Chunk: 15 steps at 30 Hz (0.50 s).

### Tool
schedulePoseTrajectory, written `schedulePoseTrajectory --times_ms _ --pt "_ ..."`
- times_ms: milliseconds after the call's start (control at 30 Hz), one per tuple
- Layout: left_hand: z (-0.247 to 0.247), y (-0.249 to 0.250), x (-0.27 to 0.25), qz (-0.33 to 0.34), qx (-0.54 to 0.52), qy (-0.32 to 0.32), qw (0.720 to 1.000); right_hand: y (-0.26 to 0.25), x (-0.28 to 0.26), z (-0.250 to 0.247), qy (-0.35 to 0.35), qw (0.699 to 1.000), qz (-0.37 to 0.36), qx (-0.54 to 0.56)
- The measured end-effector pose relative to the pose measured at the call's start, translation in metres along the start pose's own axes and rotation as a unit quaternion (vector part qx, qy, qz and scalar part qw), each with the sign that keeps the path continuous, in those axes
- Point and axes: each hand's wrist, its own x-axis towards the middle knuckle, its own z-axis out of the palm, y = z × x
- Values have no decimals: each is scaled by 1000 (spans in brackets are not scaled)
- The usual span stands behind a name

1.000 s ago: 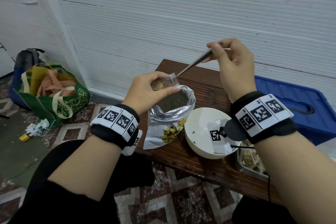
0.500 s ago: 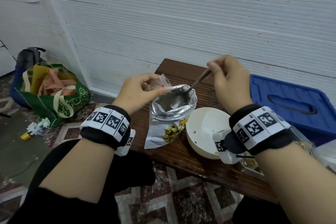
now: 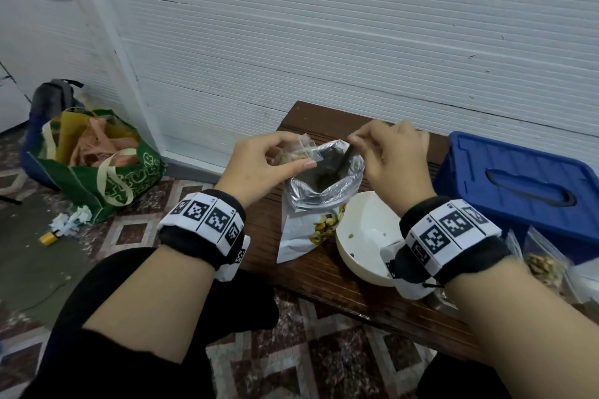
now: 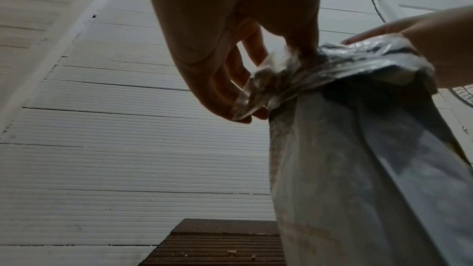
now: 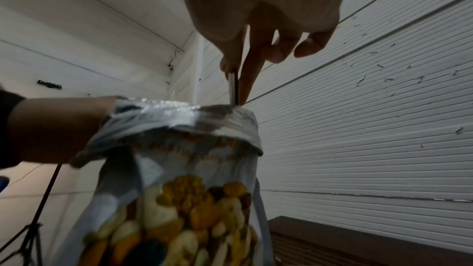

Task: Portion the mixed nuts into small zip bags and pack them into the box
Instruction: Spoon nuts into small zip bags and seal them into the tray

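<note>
Two hands are seen, and both are occupied. One white bowl [image 3: 363, 236] stands nearest on the dark slatted wooden bench [image 3: 324, 275], with one filled clear bag of nuts [image 3: 544, 264] lying at the right edge. One foil nut pouch [image 3: 311, 220] stands upright just left of the bowl, its mouth rolled open. One small zip bag [image 3: 299, 154], partly filled, is pinched by the left hand [image 3: 259, 162] against the pouch's rim. One metal spoon [image 5: 233, 86] is gripped by the right hand [image 3: 397, 155] and is lowered into the pouch. One blue plastic box [image 3: 518, 185] with a lid sits at the right. On the patterned tile floor, one green tote bag [image 3: 97, 168] is set by the white ribbed wall [image 3: 324, 42].
</note>
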Motion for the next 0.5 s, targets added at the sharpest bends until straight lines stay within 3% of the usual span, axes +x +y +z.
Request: schedulePoseTrajectory --times_ms 167,300,400,500 --pt "2 1 -1 4 4 -2 1000 0 -10 10 -120 991 9 -65" --pt "3 2 -2 8 15 6 1000 -7 -3 4 -213 974 71 -6" --pt "2 3 -3 10 17 3 1000 -9 -1 4 -212 966 138 48" --pt "1 3 -4 12 15 -2 1000 -6 -3 8 -157 960 201 119"
